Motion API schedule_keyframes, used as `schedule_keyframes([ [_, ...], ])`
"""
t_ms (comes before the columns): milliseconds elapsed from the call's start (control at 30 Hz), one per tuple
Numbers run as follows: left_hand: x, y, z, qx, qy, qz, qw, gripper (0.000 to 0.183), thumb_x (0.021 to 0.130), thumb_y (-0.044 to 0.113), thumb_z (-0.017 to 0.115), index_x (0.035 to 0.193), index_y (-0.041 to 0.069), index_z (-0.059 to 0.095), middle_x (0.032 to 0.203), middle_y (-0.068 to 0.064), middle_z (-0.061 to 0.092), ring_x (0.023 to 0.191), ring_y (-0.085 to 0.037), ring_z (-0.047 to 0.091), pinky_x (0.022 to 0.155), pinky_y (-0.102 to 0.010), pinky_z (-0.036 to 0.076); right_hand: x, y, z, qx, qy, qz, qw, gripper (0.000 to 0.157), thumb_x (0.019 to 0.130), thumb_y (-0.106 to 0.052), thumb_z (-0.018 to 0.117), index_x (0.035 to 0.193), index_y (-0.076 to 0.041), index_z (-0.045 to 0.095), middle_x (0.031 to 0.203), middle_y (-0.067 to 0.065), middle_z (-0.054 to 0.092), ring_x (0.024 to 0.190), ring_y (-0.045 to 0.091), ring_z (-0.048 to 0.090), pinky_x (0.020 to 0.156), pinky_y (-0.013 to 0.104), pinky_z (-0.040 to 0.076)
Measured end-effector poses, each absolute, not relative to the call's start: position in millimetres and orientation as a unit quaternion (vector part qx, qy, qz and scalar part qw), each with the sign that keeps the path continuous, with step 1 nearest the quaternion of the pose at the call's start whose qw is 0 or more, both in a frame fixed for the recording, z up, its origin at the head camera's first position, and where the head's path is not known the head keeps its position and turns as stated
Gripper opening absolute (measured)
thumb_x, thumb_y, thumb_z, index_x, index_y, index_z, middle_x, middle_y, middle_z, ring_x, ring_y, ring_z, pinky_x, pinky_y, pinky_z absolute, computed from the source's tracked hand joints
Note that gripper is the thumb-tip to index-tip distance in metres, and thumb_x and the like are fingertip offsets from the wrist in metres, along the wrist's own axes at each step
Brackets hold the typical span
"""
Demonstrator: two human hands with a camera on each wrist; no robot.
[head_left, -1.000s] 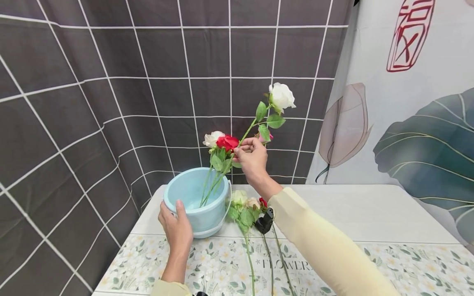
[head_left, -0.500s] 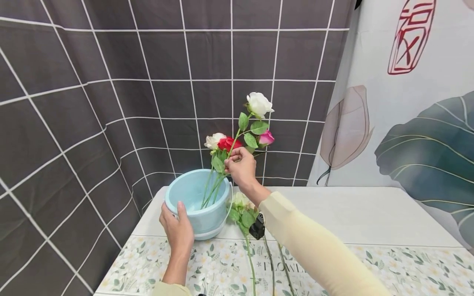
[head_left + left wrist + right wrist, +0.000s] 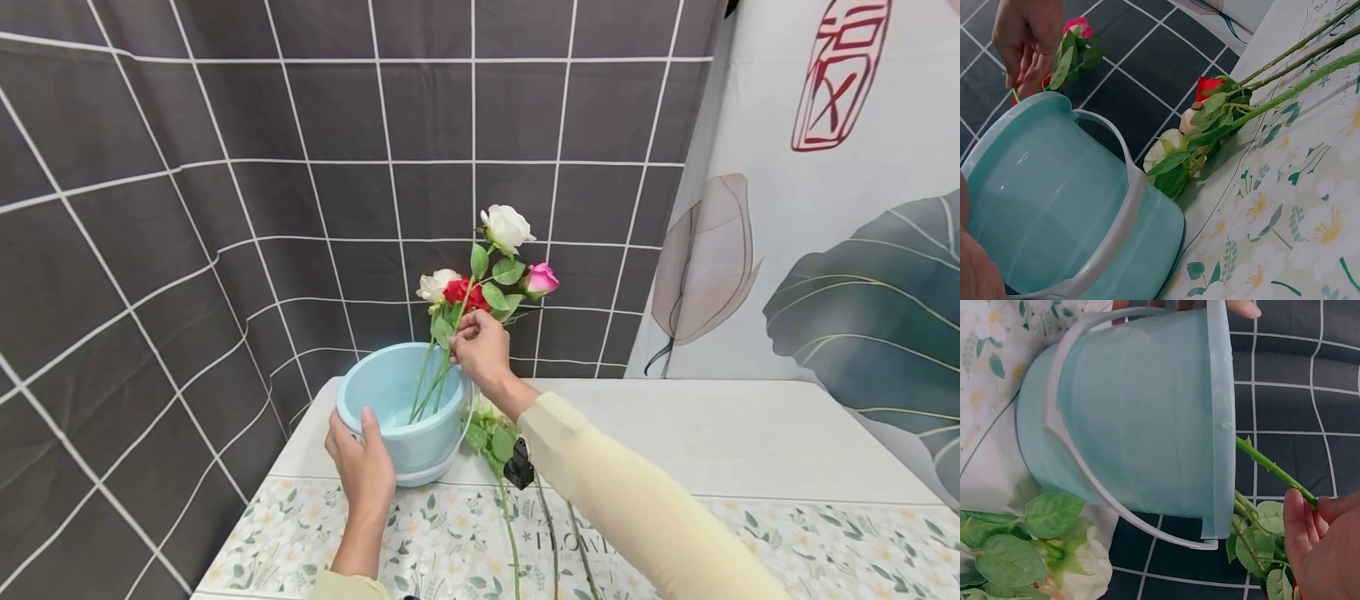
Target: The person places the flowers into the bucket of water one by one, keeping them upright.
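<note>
My left hand (image 3: 363, 473) grips the near left side of a light blue bucket (image 3: 423, 450), thumb over the rim and fingers outside. Above the bucket's right rim, my right hand (image 3: 483, 352) pinches the green stem (image 3: 1279, 470) of a white rose (image 3: 507, 228) between thumb and fingers. That stem slants down into the bucket. A cream rose (image 3: 437, 286), a red rose (image 3: 467, 293) and a pink rose (image 3: 541, 279) stand behind the hand. The red one is partly covered by the held stem. Stems of the standing roses lean against the inner right wall.
Right of the bucket, a pale rose (image 3: 1163, 150) and a red rose (image 3: 1209, 87) lie on the table with a peach one between them, long stems pointing toward me. The bucket's white handle (image 3: 1072, 447) hangs down outside. A dark gridded curtain (image 3: 420, 108) stands behind the table.
My right hand has moved down and left with the white rose, lowering its stem farther into the bucket. The pink rose shows more fully. My left hand stays on the bucket.
</note>
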State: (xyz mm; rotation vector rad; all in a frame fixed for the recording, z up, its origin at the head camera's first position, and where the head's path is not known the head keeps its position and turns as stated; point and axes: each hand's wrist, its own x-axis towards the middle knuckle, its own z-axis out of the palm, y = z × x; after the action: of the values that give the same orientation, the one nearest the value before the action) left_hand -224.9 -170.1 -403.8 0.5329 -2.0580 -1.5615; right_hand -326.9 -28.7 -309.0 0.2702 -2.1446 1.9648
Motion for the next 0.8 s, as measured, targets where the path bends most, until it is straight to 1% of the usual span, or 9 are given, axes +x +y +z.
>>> schedule_keyframes([
  [67,-225,-170,-404,0.194,-0.754,-0.576,0.248,0.076,0.099,0.056,0.028,0.156,0.014,0.000,0.157,-0.020,0.004,0.141,-0.047,0.015,0.113,-0.061,0.012,-327,-30,-310,0.104,-0.738,0.659,0.097,0.010,0.083,0.014,0.058,0.092,0.011,0.058,0.073,0.016,0.062,0.071,0.045,0.067,0.062,0.045,0.059],
  [133,-225,-170,-404,0.192,-0.754,-0.578,0.246,0.076,0.099,0.056,0.028,0.156,0.013,-0.001,0.157,-0.020,0.003,0.141,-0.047,0.014,0.114,-0.060,0.011,-325,-31,-309,0.117,-0.752,0.644,0.078,0.005,0.083,0.013,0.060,0.087,0.011,0.059,0.075,0.022,0.064,0.071,0.046,0.067,0.064,0.046,0.059],
  [200,-225,-170,-404,0.193,-0.755,-0.577,0.246,0.076,0.100,0.056,0.028,0.156,0.014,-0.001,0.157,-0.020,0.004,0.141,-0.047,0.015,0.114,-0.060,0.012,-324,-32,-308,0.131,-0.768,0.624,0.060,0.003,0.084,0.011,0.063,0.083,0.009,0.061,0.077,0.027,0.065,0.070,0.045,0.067,0.063,0.045,0.059],
  [267,-225,-170,-404,0.195,-0.755,-0.575,0.246,0.076,0.100,0.056,0.028,0.156,0.014,-0.001,0.157,-0.020,0.004,0.141,-0.047,0.015,0.114,-0.060,0.012,-321,-33,-306,0.140,-0.783,0.603,0.051,0.005,0.085,0.007,0.066,0.082,0.007,0.063,0.081,0.029,0.066,0.069,0.044,0.068,0.060,0.041,0.059],
  [367,-225,-170,-403,0.198,-0.756,-0.574,0.246,0.076,0.100,0.056,0.028,0.156,0.014,0.000,0.157,-0.019,0.004,0.141,-0.046,0.016,0.113,-0.060,0.013,-318,-32,-304,0.144,-0.795,0.587,0.050,0.006,0.087,0.003,0.066,0.082,0.006,0.065,0.079,0.027,0.067,0.064,0.039,0.068,0.054,0.032,0.057],
  [433,-225,-169,-403,0.200,-0.755,-0.574,0.245,0.076,0.099,0.056,0.028,0.156,0.015,0.000,0.157,-0.019,0.005,0.141,-0.046,0.016,0.114,-0.060,0.013,-316,-31,-302,0.141,-0.803,0.576,0.055,0.008,0.088,0.000,0.066,0.082,0.004,0.066,0.079,0.025,0.067,0.059,0.033,0.067,0.050,0.026,0.055],
  [600,-223,-169,-402,0.201,-0.755,-0.576,0.240,0.076,0.099,0.057,0.028,0.156,0.016,-0.001,0.157,-0.019,0.004,0.142,-0.046,0.015,0.114,-0.059,0.013,-313,-25,-299,0.135,-0.819,0.553,0.066,0.012,0.092,-0.006,0.063,0.083,0.001,0.067,0.075,0.017,0.067,0.048,0.015,0.060,0.049,0.024,0.052],
  [733,-223,-169,-401,0.198,-0.755,-0.578,0.238,0.076,0.099,0.058,0.027,0.156,0.016,-0.002,0.157,-0.018,0.003,0.142,-0.046,0.014,0.114,-0.059,0.012,-310,-18,-297,0.132,-0.823,0.547,0.074,0.014,0.092,-0.008,0.063,0.082,0.000,0.066,0.069,0.012,0.065,0.046,0.011,0.057,0.049,0.025,0.052],
  [800,-223,-170,-401,0.198,-0.754,-0.579,0.239,0.076,0.099,0.058,0.027,0.156,0.017,-0.002,0.157,-0.018,0.003,0.142,-0.046,0.014,0.114,-0.060,0.012,-309,-13,-296,0.131,-0.826,0.543,0.078,0.015,0.092,-0.009,0.063,0.081,-0.001,0.066,0.069,0.012,0.065,0.046,0.011,0.057,0.049,0.024,0.051],
])
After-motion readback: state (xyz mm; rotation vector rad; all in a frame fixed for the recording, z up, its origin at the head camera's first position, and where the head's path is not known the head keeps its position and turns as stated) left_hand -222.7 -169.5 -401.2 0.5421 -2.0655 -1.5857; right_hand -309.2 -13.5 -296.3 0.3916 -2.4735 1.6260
